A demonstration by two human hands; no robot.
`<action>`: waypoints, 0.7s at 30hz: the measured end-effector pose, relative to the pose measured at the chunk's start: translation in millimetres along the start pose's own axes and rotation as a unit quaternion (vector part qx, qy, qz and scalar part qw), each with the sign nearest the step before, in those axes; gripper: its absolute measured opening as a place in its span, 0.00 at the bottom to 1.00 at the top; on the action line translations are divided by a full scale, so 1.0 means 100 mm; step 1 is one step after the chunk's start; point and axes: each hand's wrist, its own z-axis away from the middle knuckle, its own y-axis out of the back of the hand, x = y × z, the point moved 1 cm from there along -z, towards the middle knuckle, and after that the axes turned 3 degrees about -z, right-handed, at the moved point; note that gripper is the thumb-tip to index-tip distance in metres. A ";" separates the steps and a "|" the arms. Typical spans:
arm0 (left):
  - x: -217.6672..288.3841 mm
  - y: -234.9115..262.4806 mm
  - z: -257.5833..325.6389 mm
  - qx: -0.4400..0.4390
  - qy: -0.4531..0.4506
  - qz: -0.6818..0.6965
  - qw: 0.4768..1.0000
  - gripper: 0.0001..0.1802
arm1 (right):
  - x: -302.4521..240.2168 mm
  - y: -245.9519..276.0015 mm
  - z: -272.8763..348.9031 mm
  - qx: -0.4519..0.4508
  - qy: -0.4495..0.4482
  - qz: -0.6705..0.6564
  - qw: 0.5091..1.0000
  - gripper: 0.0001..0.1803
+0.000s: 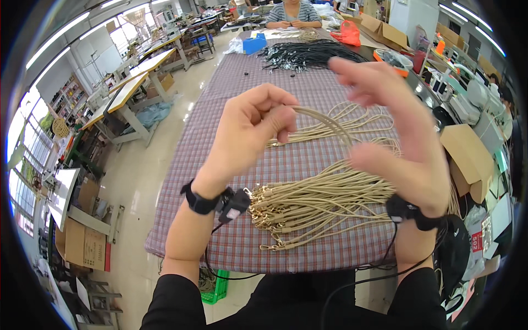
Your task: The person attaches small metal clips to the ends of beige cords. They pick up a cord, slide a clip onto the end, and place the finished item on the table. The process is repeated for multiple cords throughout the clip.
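Raised over the table, my left hand (242,126) pinches a beige cord (325,117) between thumb and fingers. The cord arcs rightward toward my right hand (404,132), which is smeared by motion. Its fingers are spread wide apart, with the thumb close to the cord's far end; whether they touch is unclear. Beneath both hands lies a bundle of beige cords (324,201) with gold-coloured metal clasps (269,209) gathered at its left end. More looped beige cords (352,124) lie a little farther back. Each wrist wears a black strap with a small device.
A plaid cloth (192,165) covers the table. Farther back are a heap of black cords (302,55), a blue box (254,44), a red plastic bag (347,34) and an orange-rimmed tray (393,59). Another person (294,15) sits at the far end. An open cardboard box (465,159) stands right.
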 end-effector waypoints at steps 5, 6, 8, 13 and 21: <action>0.14 -0.15 0.13 0.054 -0.034 -0.096 0.993 0.08 | 0.27 -0.21 -0.04 -0.038 -0.213 -0.146 0.965 0.17; 0.08 -0.04 0.10 0.045 -0.024 -0.116 0.992 0.08 | 0.36 -0.18 -0.07 -0.025 -0.240 -0.162 0.957 0.13; -0.04 0.12 0.02 0.047 -0.029 -0.158 0.986 0.08 | 0.56 0.04 -0.08 -0.012 -0.225 -0.084 0.971 0.10; -0.19 0.30 -0.05 0.073 -0.053 -0.272 0.958 0.14 | 0.77 0.45 0.06 0.016 -0.272 0.066 0.960 0.13; -0.22 0.04 -0.03 0.101 -0.095 -0.217 0.966 0.16 | 0.67 0.09 -0.01 -0.035 -0.069 0.093 0.993 0.20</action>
